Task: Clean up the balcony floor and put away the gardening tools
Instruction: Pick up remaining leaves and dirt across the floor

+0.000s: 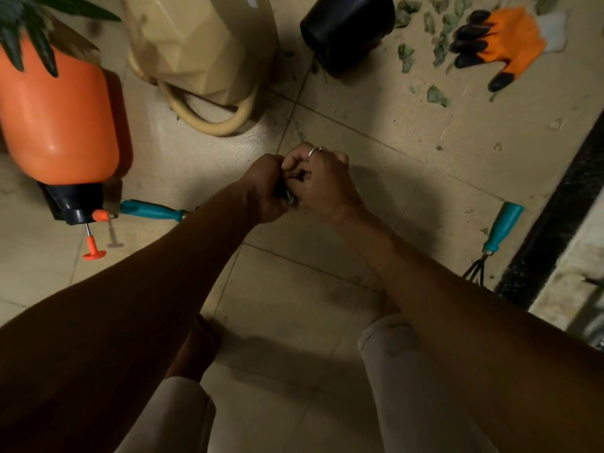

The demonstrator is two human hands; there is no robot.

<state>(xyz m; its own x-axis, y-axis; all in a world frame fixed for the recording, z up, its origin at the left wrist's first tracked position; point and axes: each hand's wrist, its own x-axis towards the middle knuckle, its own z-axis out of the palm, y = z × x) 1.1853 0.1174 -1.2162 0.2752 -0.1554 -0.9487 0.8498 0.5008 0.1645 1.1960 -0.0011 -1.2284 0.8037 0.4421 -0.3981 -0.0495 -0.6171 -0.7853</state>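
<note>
**Position.** Both hands meet at the centre of the frame, above the pale tiled floor (294, 289). Our left hand (264, 188) has its fingers curled round a small dark object with a glint of metal (287, 192). Our right hand (322, 183), which wears a ring, closes its fingers on the same object from the other side. We cannot tell what the object is, because the hands cover nearly all of it.

**Step in hand.** We judge that the object is being closed, latched or otherwise made ready for storage.

1. Let the left hand act only as the clamp, and do the work with the right fingers.
2. Keep fingertips off the metal part, which may be an edge or a spring.
3. Hold the object low over the floor so that a slip costs little.
4. Confirm that it is secure before letting go with either hand.

**Items not yet dealt with.**

- The teal-handled tool (150, 210) lies at the left of the frame, with its far end hidden behind the left forearm.
- The teal-handled hand rake with black tines (501, 228) lies near the right edge, beside the dark threshold.
- The orange-and-black work glove (503, 44) lies at the upper right, among scattered green leaf scraps (438, 96).
- The orange pressure sprayer (58, 125) lies on its side at the left.
- The black plastic pot (346, 31) lies at the top centre.

We advise collecting the tools first and sweeping the leaf scraps last.
</note>
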